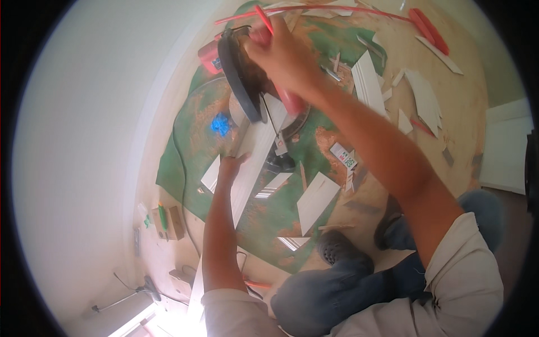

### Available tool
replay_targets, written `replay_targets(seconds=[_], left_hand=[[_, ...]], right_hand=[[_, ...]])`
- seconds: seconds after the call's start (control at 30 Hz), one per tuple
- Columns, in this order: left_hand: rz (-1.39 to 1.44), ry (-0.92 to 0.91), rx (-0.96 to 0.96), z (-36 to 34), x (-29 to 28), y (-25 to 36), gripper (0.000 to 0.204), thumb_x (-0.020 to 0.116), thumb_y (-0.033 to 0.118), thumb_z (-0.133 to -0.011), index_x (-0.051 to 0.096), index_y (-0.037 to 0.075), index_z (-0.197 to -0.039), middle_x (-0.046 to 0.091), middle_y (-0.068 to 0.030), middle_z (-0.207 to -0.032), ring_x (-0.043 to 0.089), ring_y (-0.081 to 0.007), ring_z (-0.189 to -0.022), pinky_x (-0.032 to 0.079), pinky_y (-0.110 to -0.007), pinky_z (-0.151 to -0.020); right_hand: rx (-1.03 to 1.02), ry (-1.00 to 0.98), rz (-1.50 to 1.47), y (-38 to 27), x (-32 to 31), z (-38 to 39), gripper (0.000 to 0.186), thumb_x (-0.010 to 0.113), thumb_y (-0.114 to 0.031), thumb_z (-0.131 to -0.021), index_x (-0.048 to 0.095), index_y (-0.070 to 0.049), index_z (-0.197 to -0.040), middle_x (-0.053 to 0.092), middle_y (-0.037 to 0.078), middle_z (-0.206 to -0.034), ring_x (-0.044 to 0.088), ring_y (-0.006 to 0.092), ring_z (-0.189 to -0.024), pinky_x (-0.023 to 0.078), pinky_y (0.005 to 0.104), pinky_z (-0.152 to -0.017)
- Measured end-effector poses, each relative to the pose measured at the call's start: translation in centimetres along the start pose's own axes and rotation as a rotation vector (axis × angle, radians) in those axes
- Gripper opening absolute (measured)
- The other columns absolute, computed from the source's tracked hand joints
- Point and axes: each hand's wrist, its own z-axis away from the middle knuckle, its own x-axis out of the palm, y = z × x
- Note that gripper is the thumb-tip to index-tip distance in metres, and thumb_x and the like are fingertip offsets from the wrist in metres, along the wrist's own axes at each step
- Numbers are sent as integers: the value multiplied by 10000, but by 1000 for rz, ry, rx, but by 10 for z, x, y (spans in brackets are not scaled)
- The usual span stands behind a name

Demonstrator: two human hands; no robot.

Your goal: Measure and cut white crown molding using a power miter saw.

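Head view: at twelve o'clock the right hand (275,56) grips the saw (238,78); the left hand (230,165) touches the white board (250,171) running toward seven, its closure unclear. Clean cutting likely needs the board steady, fingers well away.

Pale wall (95,123) beside tan floor (463,106), bright light (174,313) lower left.
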Motion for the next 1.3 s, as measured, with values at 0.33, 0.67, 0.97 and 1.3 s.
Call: replay_targets(seconds=[0.33,0.67,0.97,1.3], left_hand=[[-186,20,47,17,14,25,683,702,626,-756,727,-18,-983,716,-202,-892,690,-331,-873,504,-407,-770],[-234,211,80,68,-21,-46,629,728,563,-793,688,-40,-966,701,-211,-915,668,-335,-841,503,-398,-755],[-138,34,-193,93,-24,-116,818,478,699,-897,689,-71,-1076,682,-283,-1058,655,-360,-1037,464,-407,-907],[-126,68,-86,100,-13,-77,754,520,655,-903,700,-74,-970,688,-267,-909,656,-350,-857,469,-437,-802]], right_hand=[[-297,-144,426,29,50,-271,340,515,-233,-881,704,49,-904,666,298,-958,673,432,-928,551,499,-859],[11,-316,-67,-4,44,-249,349,510,-264,-889,698,29,-860,671,260,-877,663,407,-821,545,502,-765],[122,-367,-153,-12,28,-233,363,506,-292,-897,692,11,-821,676,227,-804,654,385,-725,539,505,-681],[38,-427,-206,8,27,-245,417,552,-392,-898,678,-19,-762,656,158,-690,632,297,-633,505,440,-569]])
